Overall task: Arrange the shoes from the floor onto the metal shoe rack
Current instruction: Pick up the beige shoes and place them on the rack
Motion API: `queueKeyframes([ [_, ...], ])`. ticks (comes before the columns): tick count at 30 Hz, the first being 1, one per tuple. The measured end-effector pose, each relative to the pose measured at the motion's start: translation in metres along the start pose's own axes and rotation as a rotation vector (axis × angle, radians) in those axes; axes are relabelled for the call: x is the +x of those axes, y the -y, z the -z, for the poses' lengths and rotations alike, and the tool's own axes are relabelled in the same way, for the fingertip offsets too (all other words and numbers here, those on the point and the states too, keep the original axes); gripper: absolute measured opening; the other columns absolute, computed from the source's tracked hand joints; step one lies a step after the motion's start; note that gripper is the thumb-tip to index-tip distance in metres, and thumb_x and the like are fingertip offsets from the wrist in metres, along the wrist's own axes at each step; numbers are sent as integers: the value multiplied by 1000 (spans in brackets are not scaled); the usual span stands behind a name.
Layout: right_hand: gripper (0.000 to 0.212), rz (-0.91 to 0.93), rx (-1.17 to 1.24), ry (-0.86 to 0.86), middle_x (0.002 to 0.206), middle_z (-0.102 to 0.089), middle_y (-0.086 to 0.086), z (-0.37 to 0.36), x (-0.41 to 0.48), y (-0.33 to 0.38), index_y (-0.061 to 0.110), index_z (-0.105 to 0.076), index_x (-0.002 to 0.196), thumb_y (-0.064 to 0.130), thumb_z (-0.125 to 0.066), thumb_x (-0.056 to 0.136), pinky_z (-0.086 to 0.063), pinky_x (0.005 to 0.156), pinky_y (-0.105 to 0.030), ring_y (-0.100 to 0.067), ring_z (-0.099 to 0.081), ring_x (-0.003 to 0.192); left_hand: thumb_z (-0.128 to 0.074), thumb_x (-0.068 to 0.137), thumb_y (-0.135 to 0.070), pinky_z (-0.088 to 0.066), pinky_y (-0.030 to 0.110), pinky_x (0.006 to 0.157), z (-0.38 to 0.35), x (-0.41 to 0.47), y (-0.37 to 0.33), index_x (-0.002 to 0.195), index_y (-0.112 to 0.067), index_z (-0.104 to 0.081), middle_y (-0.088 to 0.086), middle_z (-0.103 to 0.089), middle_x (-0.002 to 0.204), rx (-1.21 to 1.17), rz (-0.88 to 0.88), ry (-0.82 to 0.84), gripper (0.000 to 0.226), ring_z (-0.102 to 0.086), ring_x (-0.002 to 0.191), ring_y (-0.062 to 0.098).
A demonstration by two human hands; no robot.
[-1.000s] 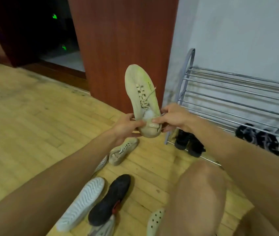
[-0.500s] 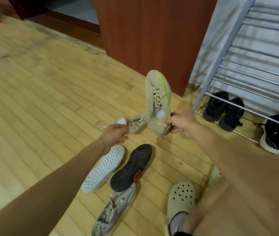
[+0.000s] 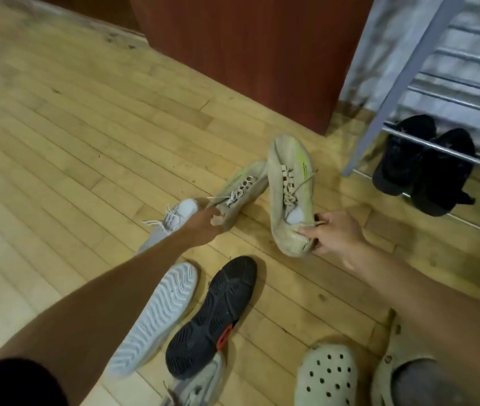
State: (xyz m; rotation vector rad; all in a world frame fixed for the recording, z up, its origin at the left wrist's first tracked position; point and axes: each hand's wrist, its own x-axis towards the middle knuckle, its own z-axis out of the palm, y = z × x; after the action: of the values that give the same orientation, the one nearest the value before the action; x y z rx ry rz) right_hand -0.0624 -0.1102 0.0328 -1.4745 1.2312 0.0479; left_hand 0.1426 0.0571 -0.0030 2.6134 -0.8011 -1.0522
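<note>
My right hand (image 3: 334,234) grips the heel of a beige sneaker with a green stripe (image 3: 290,189), held toe-up just above the floor. Its mate (image 3: 240,189) lies on the wooden floor to the left, and my left hand (image 3: 203,227) closes on its heel. The metal shoe rack (image 3: 403,74) stands at the right, with a pair of black shoes (image 3: 420,162) on its bottom bars. A white sneaker (image 3: 174,218) lies under my left wrist.
Nearer to me lie an upturned white-soled shoe (image 3: 154,315), an upturned black-soled shoe (image 3: 212,315) and a grey sneaker (image 3: 200,385). A cream clog (image 3: 326,376) sits at bottom right beside my foot. A red-brown cabinet (image 3: 247,54) stands behind.
My left hand let go of the raised sneaker and reached down to the second beige sneaker on the floor. My right hand lowered the held sneaker. The view tilted down.
</note>
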Motion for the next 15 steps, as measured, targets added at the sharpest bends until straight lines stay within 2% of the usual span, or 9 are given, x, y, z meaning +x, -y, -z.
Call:
queueKeyframes([
  [2,33,-19,-7,6,99,-74,-11,-7,22,-11,7,-71,110,13,-78,78,-62,68,-34,-24,-72,83,-49,93,-10,-41,30,93,-1,26,1,136,-8,-47,14,-48,140,60,-2,-66,43,-48,125,29],
  [4,31,-44,15,9,97,-74,-11,-17,41,-22,8,-72,107,15,-78,78,-62,69,-33,-24,-72,83,-43,92,1,-41,32,94,-1,49,-2,138,-4,-44,17,-47,141,124,24,-152,47,-48,126,31],
  [7,19,-67,81,-20,85,-73,-8,-28,61,-40,11,-75,95,17,-79,77,-63,67,-36,-23,-71,76,-44,96,-10,-47,32,77,-6,83,2,130,-3,-46,17,-55,127,97,132,-154,35,-56,100,27],
  [9,10,-88,136,-27,80,-71,-6,-29,68,-49,12,-74,86,18,-77,79,-61,59,-31,-20,-69,71,-45,97,-19,-47,28,75,-15,96,5,123,-6,-53,9,-61,116,81,173,-113,30,-57,93,23],
  [11,10,-138,156,-23,81,-70,-8,-23,73,-55,11,-72,80,20,-75,82,-61,59,-31,-20,-69,71,-46,95,-21,-46,26,71,-25,103,5,116,0,-57,10,-60,104,133,199,-99,32,-56,89,23],
  [13,13,-169,134,-13,81,-71,-9,-14,77,-60,11,-71,76,22,-75,82,-62,60,-33,-22,-69,72,-48,93,-22,-42,24,72,-33,102,0,122,5,-49,17,-56,112,161,257,-92,40,-54,93,25],
  [15,14,-155,75,2,79,-70,-8,-7,78,-65,12,-70,73,23,-75,82,-60,54,-29,-22,-69,70,-55,90,-22,-45,28,77,-36,100,-4,125,4,-47,21,-54,122,132,300,-86,44,-54,98,29],
])
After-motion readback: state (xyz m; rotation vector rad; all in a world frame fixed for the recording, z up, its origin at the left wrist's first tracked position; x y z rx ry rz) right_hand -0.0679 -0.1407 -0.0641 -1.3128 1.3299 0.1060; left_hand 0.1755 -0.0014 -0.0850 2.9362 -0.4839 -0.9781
